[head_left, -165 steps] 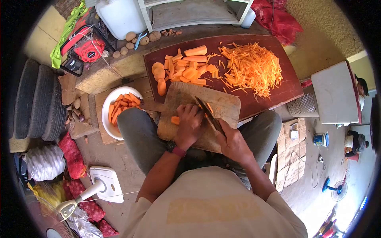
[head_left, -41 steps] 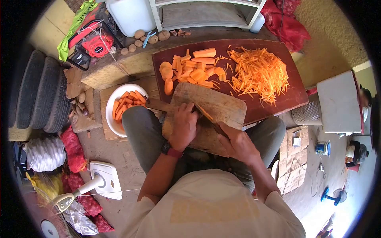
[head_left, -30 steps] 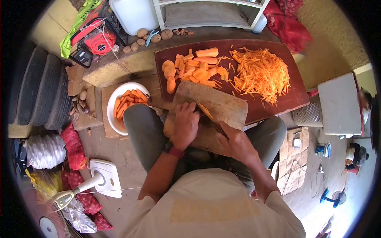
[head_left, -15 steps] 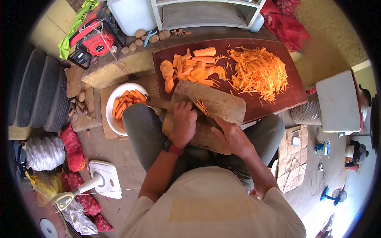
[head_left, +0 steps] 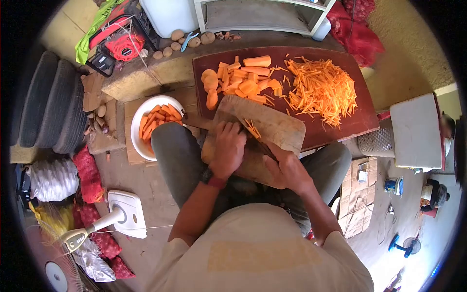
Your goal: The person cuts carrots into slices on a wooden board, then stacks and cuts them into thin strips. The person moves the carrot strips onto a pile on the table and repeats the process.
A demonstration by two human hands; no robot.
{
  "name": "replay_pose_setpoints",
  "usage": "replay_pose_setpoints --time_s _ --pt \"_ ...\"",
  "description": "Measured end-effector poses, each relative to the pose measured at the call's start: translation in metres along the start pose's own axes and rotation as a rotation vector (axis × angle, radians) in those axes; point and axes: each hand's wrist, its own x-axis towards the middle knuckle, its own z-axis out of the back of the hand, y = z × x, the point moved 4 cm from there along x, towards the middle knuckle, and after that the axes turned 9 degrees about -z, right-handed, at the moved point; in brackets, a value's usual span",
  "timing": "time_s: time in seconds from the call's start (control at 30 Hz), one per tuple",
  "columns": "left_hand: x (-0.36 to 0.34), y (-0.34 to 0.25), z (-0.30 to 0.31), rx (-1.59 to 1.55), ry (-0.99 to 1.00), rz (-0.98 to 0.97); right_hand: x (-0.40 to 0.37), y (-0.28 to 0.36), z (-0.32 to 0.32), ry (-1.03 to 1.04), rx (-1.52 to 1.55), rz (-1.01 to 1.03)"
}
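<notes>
A wooden cutting board (head_left: pixel 277 127) rests across my knees. My left hand (head_left: pixel 227 150) presses down on a carrot piece that it hides. My right hand (head_left: pixel 287 170) grips a knife (head_left: pixel 259 144), its blade right beside the left fingers. A few cut carrot strips (head_left: pixel 252 128) lie fanned on the board by the blade. Beyond the board, a dark red tray (head_left: pixel 350 117) holds carrot slabs (head_left: pixel 243 85) on the left and a heap of carrot sticks (head_left: pixel 321 90) on the right.
A white bowl (head_left: pixel 138 119) of carrot pieces sits by my left knee. Tyres (head_left: pixel 46 102), red mesh sacks (head_left: pixel 90 177) and a fan (head_left: pixel 104 221) fill the left side. A red generator (head_left: pixel 119 44), potatoes (head_left: pixel 180 38) and a white shelf (head_left: pixel 262 14) stand behind. A white stool (head_left: pixel 416 131) is at right.
A carrot chunk visible at the left fingers earlier is now hidden under the hand. The knife has worked leftward, leaving thin strips on the board. Both hands stay on the board.
</notes>
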Motion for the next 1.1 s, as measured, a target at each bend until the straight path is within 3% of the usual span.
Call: replay_pose_setpoints --time_s 0.1,0.3,0.5,0.6,0.8,0.9,1.0,1.1 --pt "0.002 0.0 0.002 -0.01 -0.034 0.0 0.01 0.005 0.002 0.041 -0.062 -0.108" --pt "0.003 -0.002 0.006 -0.077 0.033 0.033 0.002 0.003 0.006 -0.017 0.064 -0.083" --pt "0.009 0.001 0.003 -0.124 0.06 0.028 0.012 0.007 0.009 0.0 0.009 -0.101" --pt "0.001 0.0 0.001 -0.038 -0.032 -0.029 0.006 0.0 0.002 -0.013 0.015 -0.046" --pt "-0.001 0.006 -0.013 -0.083 0.025 0.009 0.019 -0.001 -0.008 -0.063 -0.088 -0.015" --pt "0.002 0.005 -0.008 -0.03 0.017 -0.008 0.02 0.013 -0.001 0.067 -0.107 -0.158" --pt "0.002 -0.001 -0.002 -0.035 0.039 -0.006 0.013 0.003 0.0 -0.011 -0.041 -0.033" --pt "0.0 0.0 -0.001 -0.093 -0.008 0.0 0.004 0.006 0.009 0.037 0.055 -0.028"
